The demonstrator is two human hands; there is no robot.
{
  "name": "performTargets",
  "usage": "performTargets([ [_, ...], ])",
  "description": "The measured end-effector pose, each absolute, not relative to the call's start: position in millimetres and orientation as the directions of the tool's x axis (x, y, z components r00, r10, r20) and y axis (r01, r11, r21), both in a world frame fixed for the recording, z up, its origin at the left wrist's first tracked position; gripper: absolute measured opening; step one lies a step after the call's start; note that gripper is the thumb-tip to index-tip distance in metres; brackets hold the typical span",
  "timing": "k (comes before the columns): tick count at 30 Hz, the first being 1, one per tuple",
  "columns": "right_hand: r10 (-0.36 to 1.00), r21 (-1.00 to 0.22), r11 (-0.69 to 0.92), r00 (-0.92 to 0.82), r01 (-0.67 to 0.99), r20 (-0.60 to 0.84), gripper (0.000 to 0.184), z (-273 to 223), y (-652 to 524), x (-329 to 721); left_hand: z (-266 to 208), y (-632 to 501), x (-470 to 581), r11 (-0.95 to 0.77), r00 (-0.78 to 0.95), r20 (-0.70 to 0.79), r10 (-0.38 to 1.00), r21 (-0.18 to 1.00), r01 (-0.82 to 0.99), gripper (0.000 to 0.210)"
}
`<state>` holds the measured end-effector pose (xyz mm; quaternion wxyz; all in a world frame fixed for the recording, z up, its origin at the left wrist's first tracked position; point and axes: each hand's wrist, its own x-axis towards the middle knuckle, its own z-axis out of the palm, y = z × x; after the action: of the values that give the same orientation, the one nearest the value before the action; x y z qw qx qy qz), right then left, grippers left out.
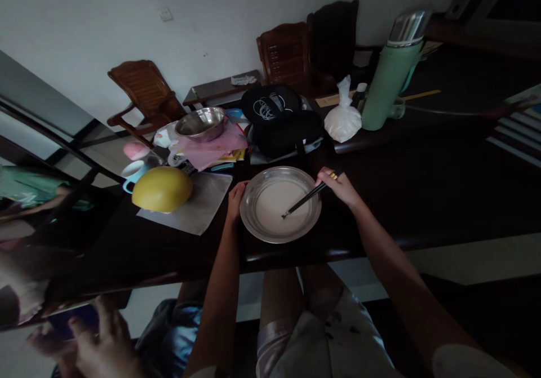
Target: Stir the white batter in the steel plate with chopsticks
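Observation:
In front of me on the dark table stands a metal bowl (249,217) with a whitish liquid (273,200) inside. My left hand (235,200) is closed on the bowl's left rim, its fingers partly hidden behind the edge. Dark chopsticks (306,198) with gold bands are gripped in my right hand (337,185) at the bowl's right side. Their tips reach into the liquid near the middle. Left of my left hand, a yellow bowl-like object (163,189) rests on a pale plastic sheet (207,200).
Behind the bowl lie an open black case (279,124), a tied bag of white powder (343,120) and a green thermos (389,85). Another metal bowl (203,124) sits on pink plastic. A light-blue mug (134,170) stands left. Another person's hands (101,338) hold a phone at lower left.

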<state>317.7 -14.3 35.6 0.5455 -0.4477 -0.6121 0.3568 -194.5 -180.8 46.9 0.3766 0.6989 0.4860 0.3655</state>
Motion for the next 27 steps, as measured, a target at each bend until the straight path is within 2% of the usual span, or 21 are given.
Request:
performTargets([
  [3,0.922,-0.908,0.388,-0.067,0.159,0.382,0.044,36,-14,313,48,-176,-194,-0.278,0.230,0.199,0.953,0.874,0.398,0.066],
  [7,0.937,-0.941,0.338,0.080,0.030,0.340,0.036,36,-13,321,43,-175,-202,-0.396,0.096,0.394,0.914,0.816,0.422,0.065],
  [9,0.947,-0.952,0.307,0.102,-0.016,0.304,0.038,36,-13,324,39,-177,-208,-0.423,0.060,0.442,0.895,0.800,0.426,0.058],
  [12,0.954,-0.954,0.300,-0.015,0.007,0.300,0.040,37,-15,320,32,-179,-218,-0.429,0.068,0.444,0.893,0.799,0.421,0.048],
  [16,0.921,-0.909,0.385,-0.120,0.156,0.370,0.042,37,-14,314,20,-179,-232,-0.446,0.102,0.442,0.891,0.814,0.371,0.048],
  [18,0.924,-0.909,0.381,-0.046,0.170,0.379,0.039,35,-13,317,12,-179,-241,-0.459,0.043,0.476,0.878,0.815,0.354,0.048],
  [22,0.937,-0.945,0.320,0.122,0.067,0.326,0.041,34,-12,325,-4,-176,-264,-0.435,-0.001,0.461,0.887,0.839,0.327,0.059],
  [25,0.956,-0.954,0.293,0.013,0.061,0.294,0.044,36,-14,322,-11,-172,-280,-0.434,0.031,0.445,0.895,0.854,0.286,0.054],
  [27,0.940,-0.934,0.338,-0.096,0.118,0.328,0.044,37,-15,317,-12,-170,-287,-0.435,0.018,0.446,0.895,0.860,0.268,0.049],
])
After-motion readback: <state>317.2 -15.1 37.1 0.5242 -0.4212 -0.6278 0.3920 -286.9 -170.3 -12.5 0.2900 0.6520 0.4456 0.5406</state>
